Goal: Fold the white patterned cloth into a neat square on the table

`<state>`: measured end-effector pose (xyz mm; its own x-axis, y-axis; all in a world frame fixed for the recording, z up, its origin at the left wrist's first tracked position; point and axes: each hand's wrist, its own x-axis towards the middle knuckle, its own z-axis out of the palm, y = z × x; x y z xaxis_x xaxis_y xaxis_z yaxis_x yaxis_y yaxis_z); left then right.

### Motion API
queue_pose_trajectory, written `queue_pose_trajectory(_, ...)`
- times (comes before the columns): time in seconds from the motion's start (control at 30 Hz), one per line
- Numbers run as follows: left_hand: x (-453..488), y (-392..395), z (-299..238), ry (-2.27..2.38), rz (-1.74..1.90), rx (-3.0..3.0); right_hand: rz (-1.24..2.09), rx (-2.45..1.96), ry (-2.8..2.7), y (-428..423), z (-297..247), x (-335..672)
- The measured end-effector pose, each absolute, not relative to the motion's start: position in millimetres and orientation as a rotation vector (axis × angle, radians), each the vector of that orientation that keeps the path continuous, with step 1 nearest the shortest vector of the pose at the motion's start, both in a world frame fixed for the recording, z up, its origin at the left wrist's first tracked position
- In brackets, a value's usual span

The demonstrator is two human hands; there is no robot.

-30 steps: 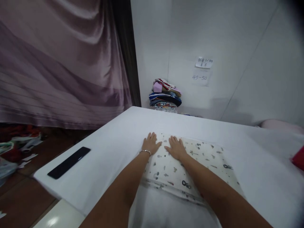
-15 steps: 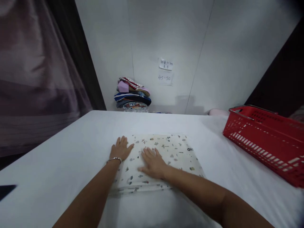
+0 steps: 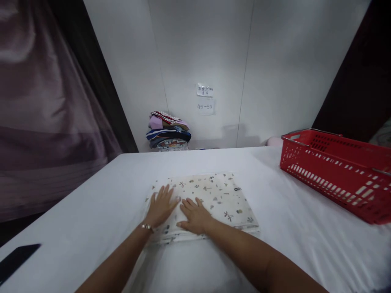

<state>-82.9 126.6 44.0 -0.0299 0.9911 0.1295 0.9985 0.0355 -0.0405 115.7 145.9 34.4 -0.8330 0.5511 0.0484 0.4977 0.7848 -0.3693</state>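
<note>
A white cloth (image 3: pixel 210 191) with small palm-tree and plant prints lies folded into a rectangle in the middle of the table. My left hand (image 3: pixel 160 207), with a silver bracelet at the wrist, rests flat on the cloth's left part, fingers spread. On the cloth's middle, just right of it, my right hand (image 3: pixel 195 215) lies palm down with its fingers stretched out. Layered folds show along the cloth's near edge. The palms hide part of the print.
The white-covered table (image 3: pixel 91 211) carries a red plastic basket (image 3: pixel 332 175) at the right and a dark flat object (image 3: pixel 18 260) at the near left. Behind it stands a stack of folded fabrics (image 3: pixel 168 132) by the wall. A pinkish curtain (image 3: pixel 45 122) hangs at the left.
My left hand has moved from the cloth's left edge inward, closer to my right hand. My right hand stays on the middle of the cloth. The camera view has shifted slightly.
</note>
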Motion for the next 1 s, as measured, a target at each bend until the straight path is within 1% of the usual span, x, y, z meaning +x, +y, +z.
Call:
queue_pose_trajectory(0.13,-68.2,89.0,18.6,-2.110,-0.060,-2.180,0.529,-0.837,-2.815,145.7,32.1,112.6)
queue_pose_trajectory(0.33,-72.1,90.7,12.8,-2.026,-0.133,-2.192,0.598,-0.905,-2.843,154.1,48.4,124.1)
queue_pose_trajectory(0.47,-71.2,92.7,12.8,-2.065,-0.157,-2.170,0.400,-1.212,-2.722,164.8,48.3,174.4)
queue_pose_trajectory(0.57,-70.6,93.7,12.6,-2.123,-0.129,-2.183,0.352,-1.421,-2.632,166.5,35.2,207.5)
queue_pose_trajectory(0.67,-70.9,94.7,13.6,-2.125,-0.110,-2.208,0.401,-1.472,-2.617,165.6,26.7,216.2)
queue_pose_trajectory(0.77,-69.9,94.1,16.2,-2.117,-0.088,-2.224,0.533,-1.430,-2.593,170.0,32.6,219.0)
queue_pose_trajectory(0.87,-66.8,92.8,19.4,-2.143,-0.061,-2.206,0.642,-1.493,-2.297,181.2,46.1,244.0)
queue_pose_trajectory(0.93,-64.5,92.2,21.1,-2.165,-0.059,-2.186,0.700,-1.646,-1.923,189.4,52.6,274.2)
queue_pose_trajectory(1.0,-63.0,91.9,22.5,-2.171,-0.059,-2.184,0.747,-1.753,-1.791,193.6,55.2,306.7)
